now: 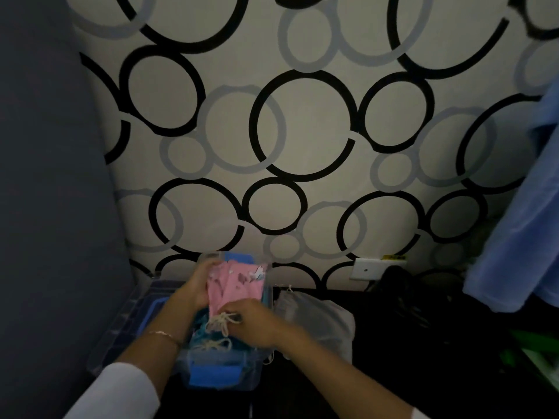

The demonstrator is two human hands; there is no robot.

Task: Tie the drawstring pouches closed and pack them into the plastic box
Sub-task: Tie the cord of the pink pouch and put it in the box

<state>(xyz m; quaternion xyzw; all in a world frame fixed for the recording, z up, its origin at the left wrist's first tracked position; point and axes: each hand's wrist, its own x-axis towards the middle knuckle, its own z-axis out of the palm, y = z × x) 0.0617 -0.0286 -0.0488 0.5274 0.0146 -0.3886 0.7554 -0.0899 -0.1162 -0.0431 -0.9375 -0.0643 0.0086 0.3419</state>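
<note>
The left hand (196,285) holds the pink pouches (239,285), and its fingers go behind them, so they cannot be seen. The right hand (254,325) curls round their near end by the cords (222,323), with its fingertips tucked out of sight. Hands and pouches cover most of the inside of the box (220,378). Teal stuff (199,337) under the pouches is too dim to tell. The dark things (399,297) on the right are too dark to make out. The blue cloth (520,237) is cut off by the right edge. A green thing (532,349) below it is blurry and cut off too. The yellow label (393,257) is too small to read. The white sleeve (115,391) runs off the bottom edge.
</note>
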